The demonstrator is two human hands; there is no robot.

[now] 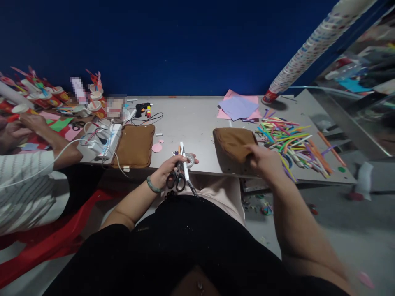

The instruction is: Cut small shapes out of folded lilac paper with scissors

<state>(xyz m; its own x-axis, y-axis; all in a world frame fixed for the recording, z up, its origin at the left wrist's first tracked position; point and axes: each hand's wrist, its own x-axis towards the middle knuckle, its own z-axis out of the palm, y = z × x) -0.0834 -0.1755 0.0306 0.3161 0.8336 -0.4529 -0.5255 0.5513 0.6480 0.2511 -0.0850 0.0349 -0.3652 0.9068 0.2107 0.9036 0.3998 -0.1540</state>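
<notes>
My left hand (168,168) is closed around several tools near the table's front edge. Among them are black-handled scissors (176,181), a long white stick-like tool (186,170) and a roll of clear tape (190,160). With its fingers closed, my right hand (268,162) grips the corner of a brown cushion (233,142), whose left side looks tilted up off the table. A second brown cushion (135,146) lies flat on the left. Pink paper circles (157,147) lie beside it.
Colourful strips (288,137) are heaped at the right, with purple and pink paper (239,106) behind. A tall stack of paper cups (308,51) leans there. A power strip (109,142) with cables lies left. A co-worker's arm (58,144) is at far left, near red cups (97,109).
</notes>
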